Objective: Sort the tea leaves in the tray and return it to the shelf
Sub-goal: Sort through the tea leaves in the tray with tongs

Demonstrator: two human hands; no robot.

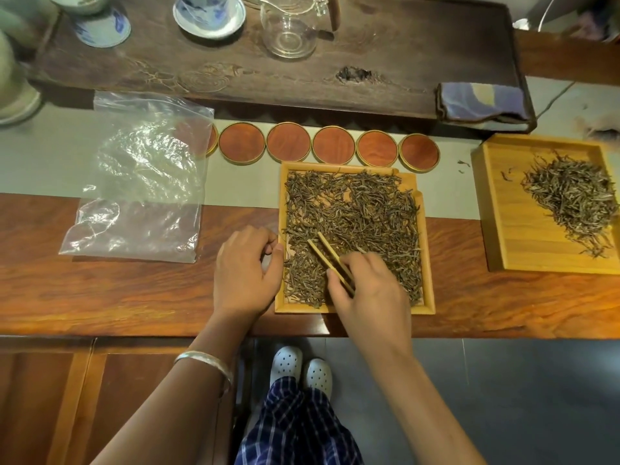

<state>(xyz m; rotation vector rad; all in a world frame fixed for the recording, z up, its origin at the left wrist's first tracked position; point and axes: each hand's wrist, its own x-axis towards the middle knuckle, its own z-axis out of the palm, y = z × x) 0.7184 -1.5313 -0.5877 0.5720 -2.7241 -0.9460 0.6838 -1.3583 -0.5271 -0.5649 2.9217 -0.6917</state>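
Observation:
A light wooden tray (428, 263) lies at the table's front edge, covered by a spread layer of dark tea leaves (362, 209). My right hand (369, 290) is over the tray's near part and grips wooden tweezers (327, 255), whose tips are apart and point up-left over the leaves. My left hand (245, 273) rests at the tray's left rim with fingers curled, thumb and forefinger pinched; I cannot tell whether a leaf is between them. A second wooden tray (503, 229) at the right holds a heap of tea leaves (570, 196).
An empty clear plastic bag (141, 182) lies left of the tray. A row of round red coasters (332, 149) sits behind it. Further back a dark tea board (235, 72) carries cups, a glass pitcher (290, 28) and a folded cloth (483, 102).

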